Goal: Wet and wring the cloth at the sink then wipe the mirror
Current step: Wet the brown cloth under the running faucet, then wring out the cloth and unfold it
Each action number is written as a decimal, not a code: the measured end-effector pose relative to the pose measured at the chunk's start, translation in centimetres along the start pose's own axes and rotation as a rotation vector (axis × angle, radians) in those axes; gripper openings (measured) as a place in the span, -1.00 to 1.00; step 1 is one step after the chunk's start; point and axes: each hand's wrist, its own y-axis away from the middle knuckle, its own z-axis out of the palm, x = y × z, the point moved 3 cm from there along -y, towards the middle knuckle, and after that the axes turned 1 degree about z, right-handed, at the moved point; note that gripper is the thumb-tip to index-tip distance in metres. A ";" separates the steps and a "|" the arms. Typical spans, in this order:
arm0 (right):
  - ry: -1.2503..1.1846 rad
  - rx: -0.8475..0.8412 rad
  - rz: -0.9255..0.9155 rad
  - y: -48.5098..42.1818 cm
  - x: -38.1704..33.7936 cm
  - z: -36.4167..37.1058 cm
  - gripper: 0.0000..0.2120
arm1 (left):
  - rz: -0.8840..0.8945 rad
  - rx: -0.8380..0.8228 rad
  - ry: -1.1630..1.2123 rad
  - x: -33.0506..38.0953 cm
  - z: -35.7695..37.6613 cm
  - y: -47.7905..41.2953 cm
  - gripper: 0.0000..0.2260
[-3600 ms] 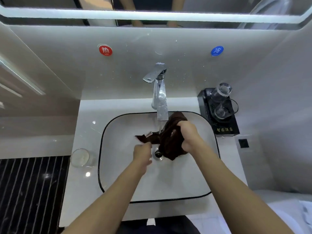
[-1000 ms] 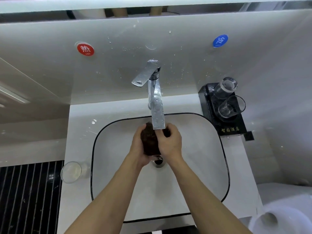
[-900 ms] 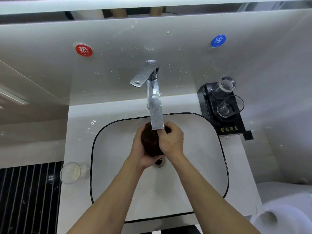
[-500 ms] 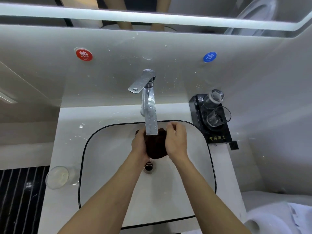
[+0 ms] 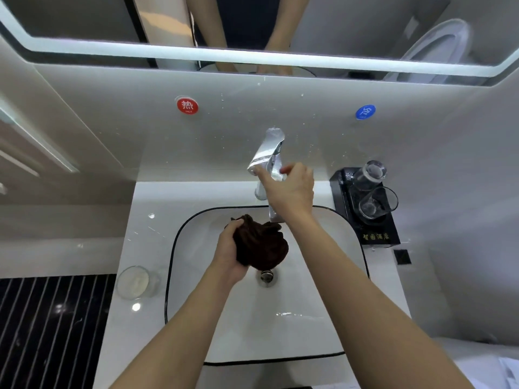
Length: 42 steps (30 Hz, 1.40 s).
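A dark brown cloth point(image 5: 264, 248) is bunched into a ball over the white sink point(image 5: 309, 318), just above the drain point(image 5: 266, 276). My left hand point(image 5: 229, 254) grips the cloth from its left side. My right hand point(image 5: 292, 192) is up at the chrome faucet point(image 5: 269, 147), thumb against the tip of the lever and fingers curled around the faucet body behind it. The spout end is hidden behind my right wrist. The mirror point(image 5: 337, 23) runs along the top of the view with a lit strip on its lower edge.
A black tray point(image 5: 376, 237) with two clear glasses point(image 5: 377, 202) stands right of the sink. A small glass dish point(image 5: 134, 282) sits on the counter's left edge. Red hot point(image 5: 187, 105) and blue cold point(image 5: 365, 112) stickers mark the wall. A toilet point(image 5: 491, 366) is at lower right.
My right hand has let go of the cloth and risen to the faucet lever. The left hand alone now holds the balled cloth, slightly lower over the drain.
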 end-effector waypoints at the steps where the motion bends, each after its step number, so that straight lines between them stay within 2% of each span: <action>1: -0.088 0.024 -0.001 1.0 1.1 -0.1 -0.51 | 0.001 -0.019 0.027 0.3 -0.4 0.5 -0.75; 4: -0.293 0.154 -0.034 5.8 5.0 -1.0 -0.81 | 0.009 -0.061 0.111 0.7 -2.0 2.0 -0.77; 6: -0.372 0.137 0.043 9.7 7.6 -0.7 -0.86 | -0.002 -0.089 0.181 0.4 -2.7 3.0 -0.75; 7: -0.405 0.080 0.092 11.5 8.7 0.0 -0.81 | -0.022 -0.096 0.213 0.0 -2.9 3.2 -0.71; 8: -0.445 -0.001 0.128 13.0 9.1 0.8 -0.67 | -0.042 -0.109 0.239 -0.4 -2.9 3.6 -0.68; 10: -0.525 -0.131 0.157 15.0 8.5 2.2 -0.27 | -0.083 -0.116 0.268 -1.2 -2.4 4.5 -0.63; 11: -0.540 -0.152 0.138 15.3 7.9 2.6 -0.13 | -0.107 -0.117 0.268 -1.5 -2.0 5.0 -0.61; 12: -0.512 -0.145 0.091 15.3 7.2 2.5 -0.09 | -0.137 -0.120 0.269 -1.9 -1.7 5.4 -0.59; 13: -0.451 -0.129 0.016 15.1 6.5 2.3 -0.14 | -0.164 -0.126 0.274 -2.1 -1.4 5.9 -0.59; 15: -0.310 -0.097 -0.148 14.9 5.4 1.8 -0.39 | -0.192 -0.133 0.260 -2.0 -0.9 6.1 -0.65; 17: -0.213 -0.091 -0.306 14.9 4.7 1.3 -0.54 | -0.177 -0.134 0.207 -1.0 -0.4 6.4 -0.69; 22: 0.080 0.061 -0.841 15.6 3.8 0.8 -0.56 | -0.253 -0.196 -0.022 2.1 1.1 7.9 -0.75; 26: 0.147 0.114 -1.100 15.8 3.4 0.2 -0.57 | -0.350 -0.213 -0.313 4.1 2.4 8.7 -0.60; 28: 0.179 0.121 -1.156 15.9 3.1 0.1 -0.61 | -0.364 -0.266 -0.406 4.7 3.0 8.9 -0.55; 32: 0.210 0.100 -1.173 15.6 3.3 0.0 -0.69 | -0.405 -0.320 -0.585 5.1 3.8 8.9 -0.58; 34: 0.246 0.021 -1.160 15.1 4.0 0.0 -0.65 | -0.356 -0.284 -0.656 4.8 3.7 8.5 -0.65; 37: 0.223 -0.160 -1.064 14.3 4.9 -0.3 -0.58 | -0.285 -0.244 -0.626 4.0 3.4 7.9 -0.73; 40: 0.001 -0.276 -0.743 13.5 5.4 -1.7 -0.47 | -0.193 -0.196 -0.537 3.7 3.1 7.6 -0.77; 42: -0.205 -0.234 -0.439 12.9 6.2 -2.6 -0.46 | -0.138 -0.164 -0.499 4.1 2.8 7.5 -0.77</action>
